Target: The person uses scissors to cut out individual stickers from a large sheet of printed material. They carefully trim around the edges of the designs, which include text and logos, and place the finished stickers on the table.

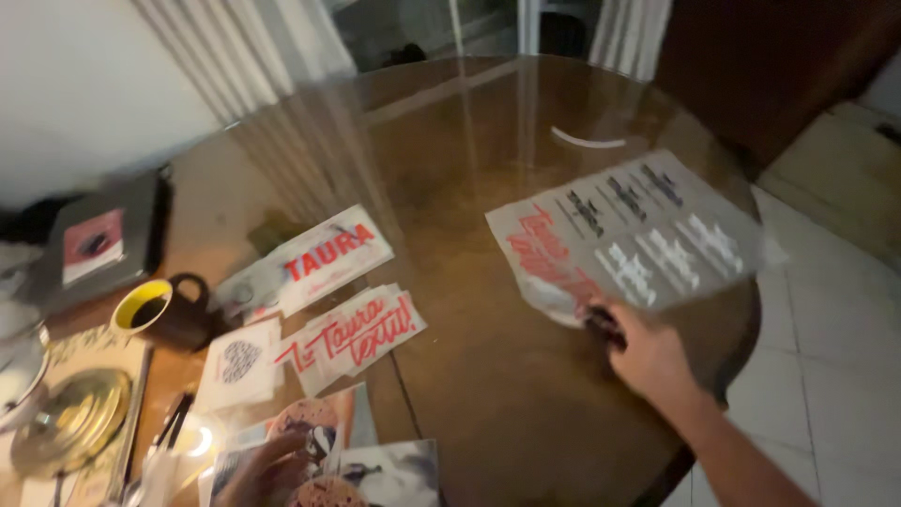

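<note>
Sheet (638,230): grey printed sheet with red and white lettering, lying at the table's right edge.
Right hand (648,355): fingers pinched on the sheet's near corner.
Left hand (267,474): fingers spread flat on a picture print (319,422) at the near edge.
Table (488,376): round, brown, glossy.
Nearby: red-lettered stickers (347,333), a dark mug (164,314) to the left.

Dim, warm indoor light; pale window glare streaks the glossy table (469,150); motion blur softens everything, especially edges.
</note>
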